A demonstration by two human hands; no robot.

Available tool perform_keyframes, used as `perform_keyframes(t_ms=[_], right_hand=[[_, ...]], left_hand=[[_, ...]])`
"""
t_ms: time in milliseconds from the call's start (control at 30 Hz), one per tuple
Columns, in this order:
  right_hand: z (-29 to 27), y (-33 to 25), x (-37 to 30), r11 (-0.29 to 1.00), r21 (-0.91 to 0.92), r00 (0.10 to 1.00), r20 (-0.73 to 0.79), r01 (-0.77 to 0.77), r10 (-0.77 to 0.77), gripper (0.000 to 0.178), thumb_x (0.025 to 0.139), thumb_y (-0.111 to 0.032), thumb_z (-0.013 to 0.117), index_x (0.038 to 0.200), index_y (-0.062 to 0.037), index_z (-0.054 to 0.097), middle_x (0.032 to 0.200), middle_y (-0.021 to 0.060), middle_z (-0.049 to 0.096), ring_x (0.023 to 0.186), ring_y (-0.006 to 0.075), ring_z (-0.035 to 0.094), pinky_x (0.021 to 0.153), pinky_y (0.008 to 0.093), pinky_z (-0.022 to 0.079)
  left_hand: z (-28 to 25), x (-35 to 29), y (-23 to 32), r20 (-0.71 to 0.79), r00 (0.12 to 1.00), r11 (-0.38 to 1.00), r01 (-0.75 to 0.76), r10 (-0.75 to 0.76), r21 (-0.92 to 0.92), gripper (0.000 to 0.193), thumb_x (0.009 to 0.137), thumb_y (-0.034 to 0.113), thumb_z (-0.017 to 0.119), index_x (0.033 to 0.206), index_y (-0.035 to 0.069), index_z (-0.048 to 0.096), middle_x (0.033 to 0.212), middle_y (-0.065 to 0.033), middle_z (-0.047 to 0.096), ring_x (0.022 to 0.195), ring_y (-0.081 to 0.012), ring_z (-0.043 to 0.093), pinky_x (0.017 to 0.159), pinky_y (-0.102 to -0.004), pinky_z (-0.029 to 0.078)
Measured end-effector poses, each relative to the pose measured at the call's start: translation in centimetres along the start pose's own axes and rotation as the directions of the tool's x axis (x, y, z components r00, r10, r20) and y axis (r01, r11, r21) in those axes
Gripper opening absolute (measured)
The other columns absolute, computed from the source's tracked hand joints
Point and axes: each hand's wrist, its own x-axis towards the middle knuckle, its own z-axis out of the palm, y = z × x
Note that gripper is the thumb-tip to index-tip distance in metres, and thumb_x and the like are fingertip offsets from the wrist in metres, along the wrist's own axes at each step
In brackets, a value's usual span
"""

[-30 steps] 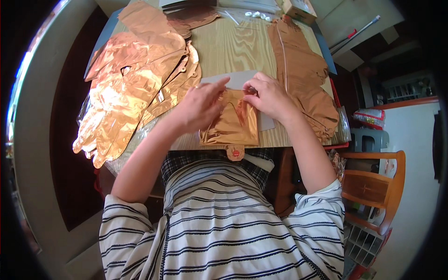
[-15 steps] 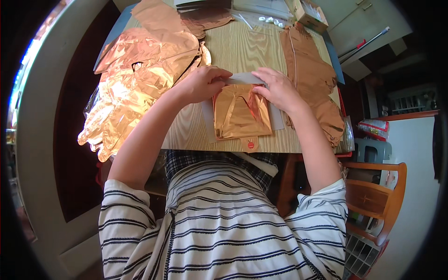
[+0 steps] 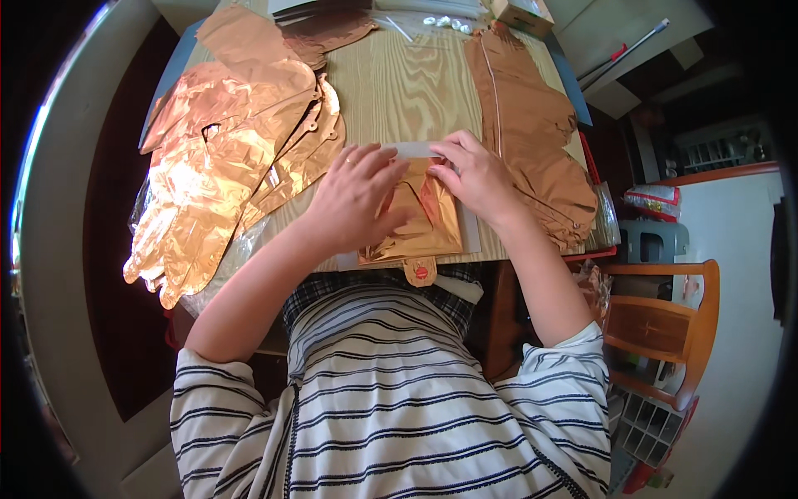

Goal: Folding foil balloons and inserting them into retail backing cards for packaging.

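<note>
A copper-coloured foil balloon (image 3: 428,231), folded into a square packet, lies on a grey sheet (image 3: 413,150) at the table's near edge. Its small tab with a red print (image 3: 420,272) sticks out over that edge. My left hand (image 3: 353,198) is over the left half of the packet with its fingers spread, hiding that side; whether it presses on the foil I cannot tell. At the far right corner my right hand (image 3: 478,176) pinches the packet, thumb on the foil and fingertips by the sheet's far edge.
Flat shiny foil balloons (image 3: 195,166) are piled on the left of the wood-grain table (image 3: 399,91). Duller copper foil (image 3: 528,125) lies along the right. Small white pieces (image 3: 445,22) and a cardboard box (image 3: 522,15) are at the back. A wooden chair (image 3: 657,333) stands at the right.
My left hand has left the far left corner and moved nearer, opening over the foil. The packet sits closer to me, its tab now past the table edge. My right hand keeps its corner.
</note>
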Motion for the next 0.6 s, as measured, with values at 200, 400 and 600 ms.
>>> perform_keyframes(t_ms=[200, 400, 600], right_hand=[[0.0, -1.6, -2.6, 0.999, 0.041, 0.944, -0.329, -0.012, 0.025, 0.025, 0.085, -0.018, 0.078, 0.102, -0.0043, 0.066, 0.102, 0.0098, 0.065, 0.087, 0.0286, 0.067, 0.072, 0.0408, 0.054], [-2.7, -7.4, -9.1, 0.973, -0.093, 0.957, -0.181, 0.212, -0.226, 0.021, 0.082, -0.013, 0.074, 0.1, -0.0039, 0.067, 0.101, 0.0101, 0.065, 0.093, 0.0285, 0.062, 0.081, 0.0411, 0.051], [-0.3, -7.6, -9.6, 0.861, -0.313, 0.895, -0.068, 0.4, -0.441, 0.03, 0.084, -0.016, 0.06, 0.106, 0.0034, 0.068, 0.111, 0.0164, 0.067, 0.106, 0.0289, 0.062, 0.093, 0.0404, 0.049]], left_hand=[[2.0, -0.5, -0.5, 0.038, 0.998, 0.998, -0.057, 0.057, 0.01, 0.071, 0.087, 0.045, 0.071, 0.141, 0.003, 0.052, 0.144, -0.0191, 0.051, 0.139, -0.0383, 0.043, 0.116, -0.0495, 0.032], [1.1, 0.1, -0.8, 0.039, 0.999, 0.997, -0.027, 0.03, -0.071, 0.065, 0.088, 0.04, 0.069, 0.14, 0.004, 0.054, 0.138, -0.0166, 0.056, 0.132, -0.0373, 0.048, 0.113, -0.0485, 0.036], [0.9, 1.6, -1.3, 0.053, 0.997, 0.992, -0.052, 0.058, -0.111, 0.051, 0.092, 0.027, 0.063, 0.137, 0.003, 0.056, 0.123, -0.0142, 0.065, 0.117, -0.0354, 0.058, 0.103, -0.0477, 0.042]])
